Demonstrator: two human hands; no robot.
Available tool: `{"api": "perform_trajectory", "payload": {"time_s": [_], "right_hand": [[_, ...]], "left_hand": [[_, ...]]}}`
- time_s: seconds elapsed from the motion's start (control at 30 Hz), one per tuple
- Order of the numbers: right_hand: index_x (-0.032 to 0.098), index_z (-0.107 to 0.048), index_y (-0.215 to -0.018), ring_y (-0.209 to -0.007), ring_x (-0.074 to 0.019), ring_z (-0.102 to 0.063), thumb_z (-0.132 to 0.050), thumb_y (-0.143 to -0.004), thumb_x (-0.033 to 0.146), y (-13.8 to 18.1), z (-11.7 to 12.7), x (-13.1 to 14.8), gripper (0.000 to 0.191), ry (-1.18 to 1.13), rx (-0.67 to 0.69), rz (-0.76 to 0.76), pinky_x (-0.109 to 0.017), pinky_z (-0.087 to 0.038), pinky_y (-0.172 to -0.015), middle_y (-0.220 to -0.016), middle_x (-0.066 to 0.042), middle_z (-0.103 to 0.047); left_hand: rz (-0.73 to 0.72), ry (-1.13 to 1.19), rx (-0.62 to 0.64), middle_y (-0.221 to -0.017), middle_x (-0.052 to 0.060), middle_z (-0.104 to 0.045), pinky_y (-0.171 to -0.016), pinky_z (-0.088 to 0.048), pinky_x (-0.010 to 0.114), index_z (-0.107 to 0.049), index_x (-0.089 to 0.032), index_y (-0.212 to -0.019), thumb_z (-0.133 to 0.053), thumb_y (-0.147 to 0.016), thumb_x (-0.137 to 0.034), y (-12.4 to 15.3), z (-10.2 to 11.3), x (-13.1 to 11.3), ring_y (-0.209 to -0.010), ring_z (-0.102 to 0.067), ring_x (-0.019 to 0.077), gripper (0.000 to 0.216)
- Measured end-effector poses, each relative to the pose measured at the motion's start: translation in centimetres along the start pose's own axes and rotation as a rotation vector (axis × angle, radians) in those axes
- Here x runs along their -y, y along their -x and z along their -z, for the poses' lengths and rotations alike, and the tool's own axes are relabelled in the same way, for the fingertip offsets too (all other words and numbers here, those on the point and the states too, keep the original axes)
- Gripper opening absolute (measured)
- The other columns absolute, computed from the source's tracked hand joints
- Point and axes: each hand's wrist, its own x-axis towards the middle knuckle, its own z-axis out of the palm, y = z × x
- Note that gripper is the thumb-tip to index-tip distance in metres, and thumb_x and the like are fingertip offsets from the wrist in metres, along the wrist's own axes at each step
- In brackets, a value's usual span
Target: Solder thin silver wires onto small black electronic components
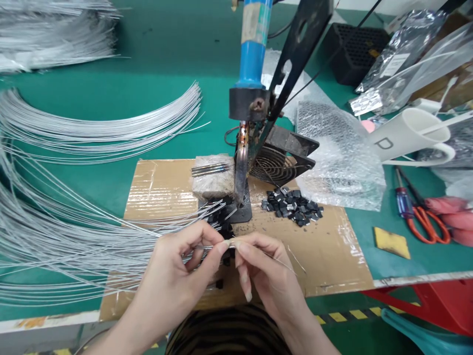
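My left hand (177,271) is closed in a pinch on the ends of thin grey wires (144,228) that come in from the left. Thumb to thumb with it, my right hand (271,271) is also pinched, its fingertips meeting those of the left over the cardboard. A fine silvery wire strand (283,264) runs out from the right fingers across the hand. What lies right between the fingertips is mostly covered. Just beyond the hands, small black connectors (221,224) sit on wire ends, below the tip of a blue-handled soldering iron (241,182) held upright in a stand.
A pile of small black-and-silver connectors (293,204) lies on the cardboard sheet (328,246). Behind it stand a black fan (283,155) and a wrapped block (210,182) with metal rods. Bubble wrap (340,158), a white mug (410,133), orange scissors (428,227) and a yellow sponge (391,242) are rightward.
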Motion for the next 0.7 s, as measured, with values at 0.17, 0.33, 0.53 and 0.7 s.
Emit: {"api": "perform_trajectory", "payload": {"time_s": [0.17, 0.33, 0.53, 0.7], "right_hand": [[0.015, -0.082, -0.075, -0.036, -0.0045, -0.054, -0.09, -0.079, 0.035, 0.2, -0.3, 0.0, 0.022, 0.002, -0.012, 0.016, -0.012, -0.046, -0.034, -0.057, 0.003, -0.065], [0.015, -0.082, -0.075, -0.035, -0.0042, -0.053, -0.089, -0.081, 0.036, 0.0, -0.3, 0.0, 0.023, 0.012, -0.019, 0.026, -0.011, -0.046, -0.034, -0.057, 0.003, -0.064], [0.015, -0.082, -0.074, -0.035, -0.0042, -0.054, -0.089, -0.082, 0.036, 0.0, -0.3, 0.0, 0.023, 0.013, -0.016, 0.035, -0.011, -0.045, -0.034, -0.057, 0.003, -0.064], [0.016, -0.082, -0.075, -0.035, -0.0042, -0.054, -0.089, -0.081, 0.034, 0.1, -0.3, -0.1, 0.021, -0.012, -0.025, 0.036, -0.011, -0.045, -0.033, -0.058, 0.003, -0.065]], "left_hand": [[-0.011, -0.003, -0.088, -0.062, -0.003, -0.053, -0.049, -0.032, 0.022, -0.069, -0.02, -0.08, -0.062, -0.097, -0.035, 0.3, -0.5, -0.5, -0.054, -0.041, 0.0116, 0.024], [-0.01, 0.001, -0.194, -0.058, -0.005, -0.047, -0.05, -0.029, 0.023, -0.07, -0.021, -0.078, -0.063, -0.096, -0.032, 0.5, -1.2, -1.1, -0.054, -0.035, 0.0111, 0.022], [-0.029, 0.003, -0.213, -0.058, -0.005, -0.048, -0.051, -0.03, 0.024, -0.07, -0.021, -0.078, -0.062, -0.096, -0.029, 0.6, -1.5, -1.0, -0.054, -0.035, 0.0111, 0.021], [-0.053, -0.016, -0.232, -0.06, -0.004, -0.053, -0.052, -0.033, 0.024, -0.069, -0.021, -0.077, -0.062, -0.097, -0.029, 0.8, -1.7, -0.9, -0.053, -0.041, 0.0107, 0.022]]}}
